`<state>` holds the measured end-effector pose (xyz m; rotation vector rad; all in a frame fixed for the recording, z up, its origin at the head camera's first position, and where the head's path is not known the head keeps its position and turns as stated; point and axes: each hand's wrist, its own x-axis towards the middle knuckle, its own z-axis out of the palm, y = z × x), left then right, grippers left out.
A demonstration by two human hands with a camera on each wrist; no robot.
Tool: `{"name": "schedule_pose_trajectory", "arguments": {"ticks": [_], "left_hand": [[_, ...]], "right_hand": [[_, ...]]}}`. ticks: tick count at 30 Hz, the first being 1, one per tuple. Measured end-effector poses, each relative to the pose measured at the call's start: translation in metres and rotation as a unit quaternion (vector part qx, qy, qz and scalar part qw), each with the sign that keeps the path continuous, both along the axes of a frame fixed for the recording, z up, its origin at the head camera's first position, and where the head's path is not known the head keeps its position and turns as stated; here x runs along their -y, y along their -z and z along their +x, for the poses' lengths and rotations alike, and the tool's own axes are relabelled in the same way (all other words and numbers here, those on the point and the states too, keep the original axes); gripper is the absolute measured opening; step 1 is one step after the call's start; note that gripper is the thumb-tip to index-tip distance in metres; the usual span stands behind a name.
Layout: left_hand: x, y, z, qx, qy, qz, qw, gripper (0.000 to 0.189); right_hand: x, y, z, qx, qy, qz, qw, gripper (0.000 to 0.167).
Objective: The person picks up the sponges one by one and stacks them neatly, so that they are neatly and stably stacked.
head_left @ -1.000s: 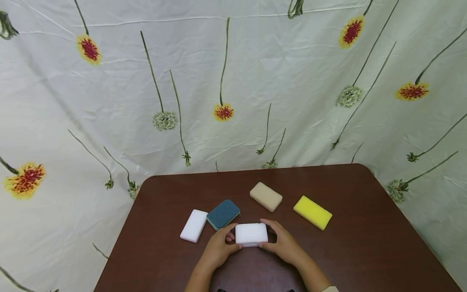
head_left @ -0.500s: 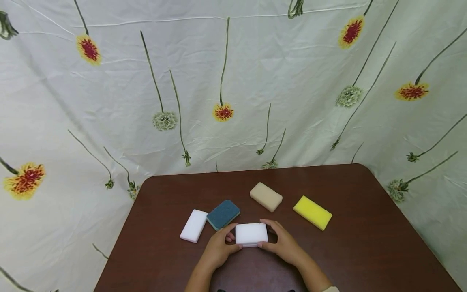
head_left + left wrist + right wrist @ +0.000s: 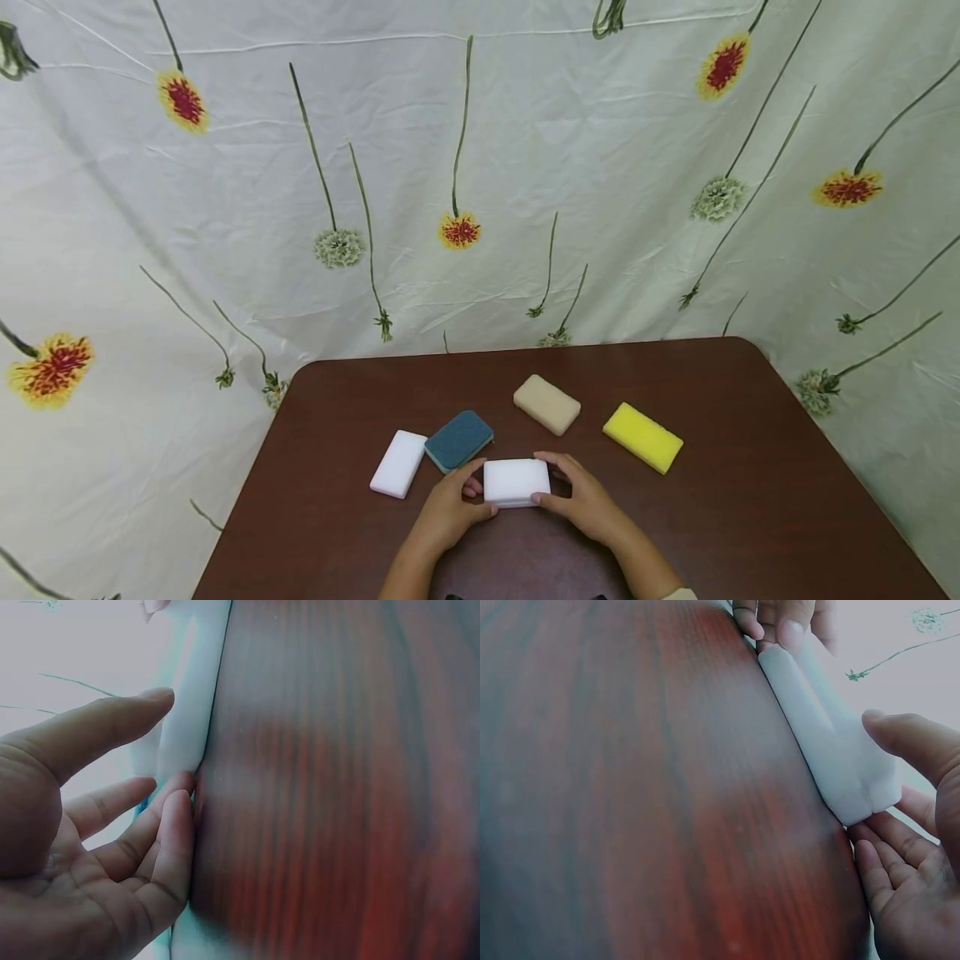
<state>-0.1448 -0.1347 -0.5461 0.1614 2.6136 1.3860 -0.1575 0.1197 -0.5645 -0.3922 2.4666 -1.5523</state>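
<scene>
Here, left fingers (image 3: 176,836) and right fingers (image 3: 904,843) grip the stacked white blocks (image 3: 517,480) between them.

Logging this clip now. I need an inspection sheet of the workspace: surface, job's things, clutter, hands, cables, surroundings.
Surface: dark reddish-brown table with rounded far corners.
Job's things: central white block, lying flat between the hands; a seam low on its near side suggests two layers.
Clutter: second white block and blue block to the left, corners meeting or nearly so; beige block farther back; yellow block to the right.
Hands: left hand and right hand, each curled around its own end of the central white block.
Cables: nothing seen.
Surroundings: pale, creased cloth with printed flowers, behind the table.
</scene>
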Motion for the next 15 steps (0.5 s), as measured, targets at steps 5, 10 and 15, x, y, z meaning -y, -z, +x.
{"name": "schedule_pose_trajectory", "arguments": {"ticks": [5,10,15], "left_hand": [[0.001,-0.001,0.001,0.019,-0.006,0.008,0.9998,0.078],[0.003,-0.004,0.003,0.035,-0.007,0.013,0.9993,0.078],[0.005,-0.013,0.006,0.039,-0.008,0.029,0.9988,0.077]], "right_hand": [[0.000,0.001,-0.001,0.003,-0.001,-0.002,1.0000,0.064],[0.000,0.002,-0.001,0.000,-0.002,-0.004,1.0000,0.065],[-0.001,0.002,-0.002,-0.002,-0.001,-0.006,1.0000,0.064]]}}
